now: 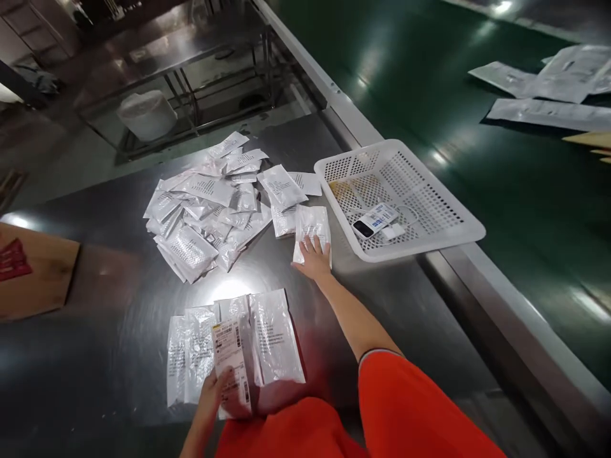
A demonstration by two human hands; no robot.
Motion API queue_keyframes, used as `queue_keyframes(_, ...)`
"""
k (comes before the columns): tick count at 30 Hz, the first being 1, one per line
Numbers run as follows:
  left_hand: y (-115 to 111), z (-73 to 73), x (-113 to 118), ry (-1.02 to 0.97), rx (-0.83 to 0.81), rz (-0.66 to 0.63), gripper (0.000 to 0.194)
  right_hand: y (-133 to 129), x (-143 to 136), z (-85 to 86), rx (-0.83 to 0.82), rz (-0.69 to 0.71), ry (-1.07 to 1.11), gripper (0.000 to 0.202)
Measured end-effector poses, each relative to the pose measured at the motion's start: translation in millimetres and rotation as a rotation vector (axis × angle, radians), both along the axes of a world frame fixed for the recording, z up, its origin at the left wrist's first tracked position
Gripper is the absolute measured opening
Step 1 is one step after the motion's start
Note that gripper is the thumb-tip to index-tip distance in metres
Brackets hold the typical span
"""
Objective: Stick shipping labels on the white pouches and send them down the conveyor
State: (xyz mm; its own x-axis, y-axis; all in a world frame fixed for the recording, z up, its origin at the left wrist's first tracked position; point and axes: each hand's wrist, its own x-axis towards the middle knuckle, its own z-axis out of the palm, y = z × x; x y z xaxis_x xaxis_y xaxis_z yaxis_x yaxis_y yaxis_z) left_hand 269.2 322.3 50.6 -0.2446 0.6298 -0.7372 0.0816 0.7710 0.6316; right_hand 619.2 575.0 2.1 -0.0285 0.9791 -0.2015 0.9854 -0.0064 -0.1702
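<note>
My left hand (211,393) grips a printed shipping label sheet (230,346) near the table's front edge, its thumb on top. White plastic packets (275,337) with printed text lie side by side beneath and beside that sheet. Out in front, my right hand (314,259) rests flat with spread fingers on the lower part of another white packet (312,221). Just beyond it, a few packets (282,186) overlap one another. To their left is a loose heap of similar packets (205,187).
A white perforated basket (442,191) on the right contains a small device with a dark screen (363,229) and a cable. Past it runs a green conveyor belt (429,95) carrying white packages (568,76). A cardboard box (38,270) is at left; a white bucket (147,116) stands behind.
</note>
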Motion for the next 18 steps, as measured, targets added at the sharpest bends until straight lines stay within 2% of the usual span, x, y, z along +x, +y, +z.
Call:
queue_keyframes(2, -1.1, 1.3, 4.3, -0.099, -0.022, -0.009, 0.057, -65.2, 1.0, -13.4, 0.043, 0.053, 0.008, 0.070)
queue_keyframes(6, -6.4, -4.1, 8.4, -0.150, -0.073, -0.025, 0.061, -227.1, -18.4, -28.1, -0.012, 0.244, 0.144, 0.064)
queue_keyframes(8, -9.9, -8.0, 7.0, -0.168, -0.061, -0.011, 0.060, -280.4, -36.2, -28.4, -0.049, 0.311, 0.236, 0.067)
queue_keyframes(9, -11.8, -9.4, 6.2, -0.176, -0.057, 0.006, 0.060, -291.8, -45.5, -26.3, -0.046, 0.294, 0.261, 0.068)
queue_keyframes(10, -13.7, -10.3, 5.5, -0.178, -0.061, 0.026, 0.059, -291.2, -53.9, -22.5, -0.022, 0.242, 0.268, 0.068)
queue_keyframes(11, -15.9, -10.7, 5.3, -0.177, -0.072, 0.045, 0.058, -278.7, -60.8, -17.2, 0.018, 0.170, 0.260, 0.067)
queue_keyframes(12, -18.3, -10.7, 5.4, -0.177, -0.091, 0.060, 0.055, -254.9, -65.8, -10.5, 0.068, 0.087, 0.240, 0.065)
queue_keyframes(14, -23.9, -9.9, 6.6, -0.172, -0.106, 0.091, 0.050, -180.8, -69.4, 4.9, 0.171, -0.007, 0.202, 0.059)
queue_keyframes(18, -35.5, -9.0, 7.8, -0.113, -0.067, 0.106, 0.047, -2.9, -58.9, 27.3, 0.236, 0.052, 0.093, 0.063)
